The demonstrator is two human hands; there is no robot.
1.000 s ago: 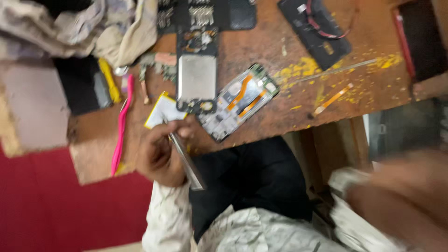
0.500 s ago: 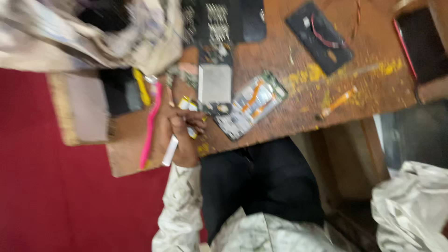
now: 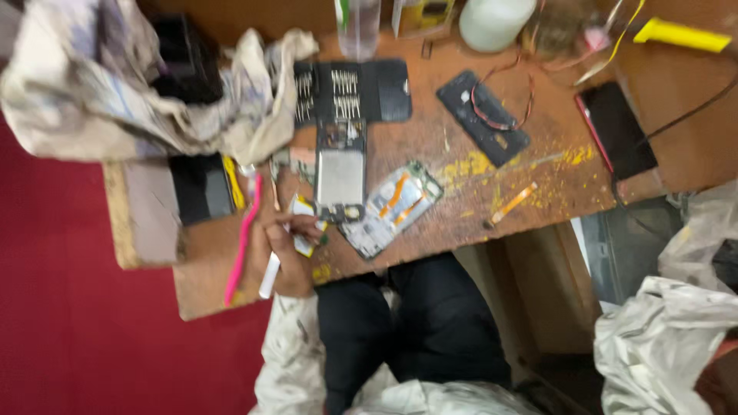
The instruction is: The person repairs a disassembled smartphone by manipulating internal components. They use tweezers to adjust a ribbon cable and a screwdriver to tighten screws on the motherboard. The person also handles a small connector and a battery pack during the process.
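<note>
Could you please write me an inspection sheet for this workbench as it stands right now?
Surface: worn wooden bench, smeared with yellow residue.
Job's things: opened phone lies flat; a circuit board with orange ribbons rests beside it.
Clutter: black bit set lies open, crumpled cloth at the bench's far left corner, pink stick, a dark phone cover, bottles at the back edge.
Grippers: left hand rests on the bench with a white tool in its grip; right hand nothing seen.
Cables: red wire looped over the dark cover; black lead at right.
Surroundings: red floor, the person's dark trousers under the bench.
</note>
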